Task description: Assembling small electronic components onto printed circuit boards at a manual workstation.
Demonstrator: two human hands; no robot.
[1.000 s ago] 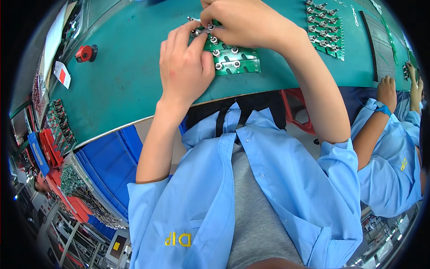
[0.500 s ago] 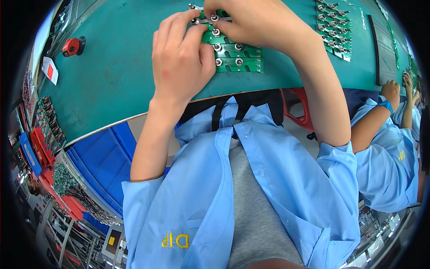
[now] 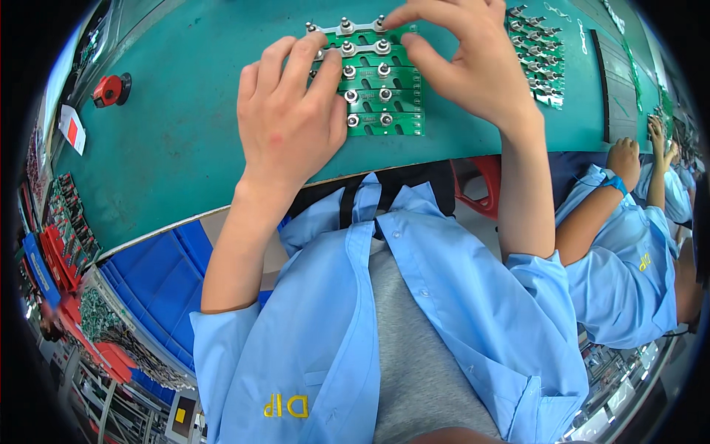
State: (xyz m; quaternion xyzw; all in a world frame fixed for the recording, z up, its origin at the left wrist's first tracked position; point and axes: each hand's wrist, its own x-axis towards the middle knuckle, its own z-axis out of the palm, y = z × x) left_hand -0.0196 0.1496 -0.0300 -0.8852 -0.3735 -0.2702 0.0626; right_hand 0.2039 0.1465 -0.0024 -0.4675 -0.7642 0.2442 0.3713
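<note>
A green circuit board panel [image 3: 405, 100] lies on the bench, with rows of metal-shafted round components [image 3: 385, 95]. Across its two far rows, flat silver metal strips [image 3: 362, 49] sit around the shafts. My left hand [image 3: 292, 111] is bent over the panel's left edge, holding it there; its fingertips rest beside the strips' left ends and hide part of that side. At the far right corner, my right hand [image 3: 470, 63] has its thumb and index finger apart. Its index fingertip is close to the farthest strip's right end; nothing shows between the fingers.
Another board with upright shafts [image 3: 543, 63] lies to the right, before a dark flat tray [image 3: 617, 89]. A red tape dispenser [image 3: 111, 90] stands at the left. Blue bins [image 3: 159, 270] are below the bench's left edge. A co-worker's arm [image 3: 588, 222] rests at the right.
My right hand has drawn off the second strip toward the far right, and its thumb and finger have parted. Both strips now show more fully. My left hand stays at the panel's left edge.
</note>
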